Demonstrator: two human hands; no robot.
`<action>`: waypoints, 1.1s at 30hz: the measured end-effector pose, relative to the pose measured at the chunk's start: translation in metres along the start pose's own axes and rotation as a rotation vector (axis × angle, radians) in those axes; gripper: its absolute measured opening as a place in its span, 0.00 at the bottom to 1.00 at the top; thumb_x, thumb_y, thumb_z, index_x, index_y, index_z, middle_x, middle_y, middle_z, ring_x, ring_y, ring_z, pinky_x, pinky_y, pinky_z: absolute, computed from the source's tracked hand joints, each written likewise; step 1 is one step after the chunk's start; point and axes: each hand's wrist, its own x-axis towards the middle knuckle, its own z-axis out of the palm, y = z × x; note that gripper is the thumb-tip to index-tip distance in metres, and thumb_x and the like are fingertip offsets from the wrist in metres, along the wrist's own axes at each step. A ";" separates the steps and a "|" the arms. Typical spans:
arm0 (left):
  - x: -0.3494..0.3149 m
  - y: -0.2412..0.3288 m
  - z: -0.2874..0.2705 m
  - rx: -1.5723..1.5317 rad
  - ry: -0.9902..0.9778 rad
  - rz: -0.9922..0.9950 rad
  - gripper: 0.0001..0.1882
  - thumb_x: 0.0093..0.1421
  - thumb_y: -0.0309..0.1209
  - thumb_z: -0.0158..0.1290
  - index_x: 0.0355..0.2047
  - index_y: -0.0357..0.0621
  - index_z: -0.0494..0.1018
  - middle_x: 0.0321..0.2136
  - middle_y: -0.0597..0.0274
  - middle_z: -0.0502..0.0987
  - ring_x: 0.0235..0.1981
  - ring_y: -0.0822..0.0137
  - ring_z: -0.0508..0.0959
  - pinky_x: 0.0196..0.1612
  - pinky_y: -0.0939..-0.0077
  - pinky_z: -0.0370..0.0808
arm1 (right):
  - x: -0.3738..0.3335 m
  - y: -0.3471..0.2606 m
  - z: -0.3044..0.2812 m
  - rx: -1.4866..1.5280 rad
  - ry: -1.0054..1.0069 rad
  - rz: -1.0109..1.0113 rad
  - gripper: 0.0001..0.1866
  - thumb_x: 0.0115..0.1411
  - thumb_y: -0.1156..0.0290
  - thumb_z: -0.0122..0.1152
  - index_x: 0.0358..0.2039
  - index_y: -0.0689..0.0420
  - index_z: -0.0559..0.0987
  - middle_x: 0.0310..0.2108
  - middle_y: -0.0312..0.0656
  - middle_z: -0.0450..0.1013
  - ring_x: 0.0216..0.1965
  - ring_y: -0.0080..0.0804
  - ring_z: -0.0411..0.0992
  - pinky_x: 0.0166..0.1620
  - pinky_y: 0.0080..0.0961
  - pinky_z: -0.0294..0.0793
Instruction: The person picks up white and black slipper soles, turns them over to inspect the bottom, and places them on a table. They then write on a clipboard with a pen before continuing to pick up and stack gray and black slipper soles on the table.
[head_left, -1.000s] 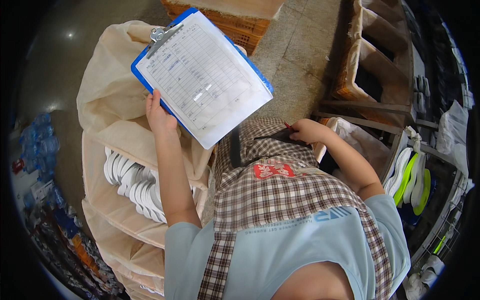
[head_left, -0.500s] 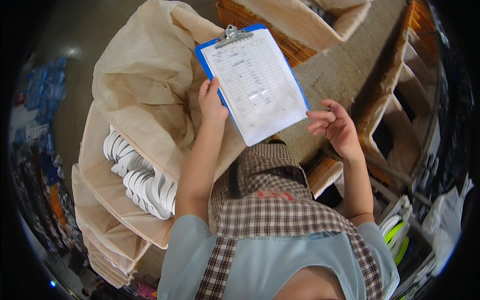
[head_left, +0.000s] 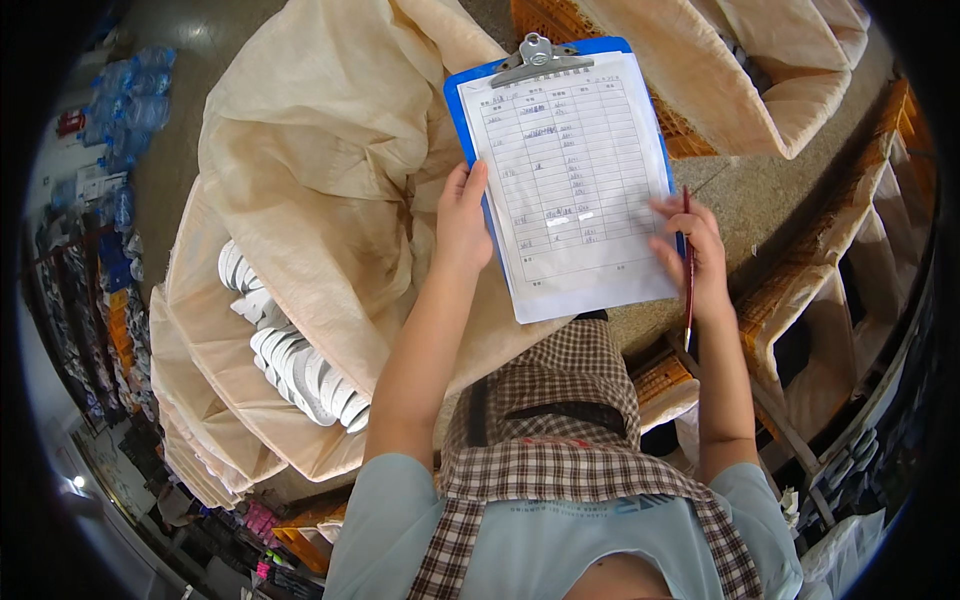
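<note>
Two bare hands are raised in the middle of the frame, on either side of a clipboard [head_left: 456, 108]. The left hand [head_left: 464, 225] grips its left edge, thumb on the front and the rest of the fingers out of sight, so the board lies up and to the right of that hand. A metal clip [head_left: 535, 58] at its top holds ruled sheets of paper [head_left: 590, 205] with handwriting. The right hand [head_left: 703, 250], its fingers curled and partly blurred, holds a thin dark-red pen [head_left: 689, 270] nearly upright beside the board's lower right edge; whether these fingers touch the board I cannot tell. At lower left, white shoe soles [head_left: 300, 372] lie in a cloth-lined bin [head_left: 215, 385]; water bottles [head_left: 132, 100] stand at upper left.
</note>
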 end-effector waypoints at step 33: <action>-0.034 -0.026 -0.002 0.040 -0.049 0.018 0.18 0.67 0.36 0.41 0.50 0.35 0.64 0.44 0.56 0.73 0.43 0.68 0.75 0.46 0.75 0.73 | 0.185 -0.048 -0.056 1.285 0.142 0.275 0.22 0.68 0.65 0.32 0.48 0.71 0.67 0.41 0.50 0.75 0.36 0.30 0.77 0.37 0.20 0.79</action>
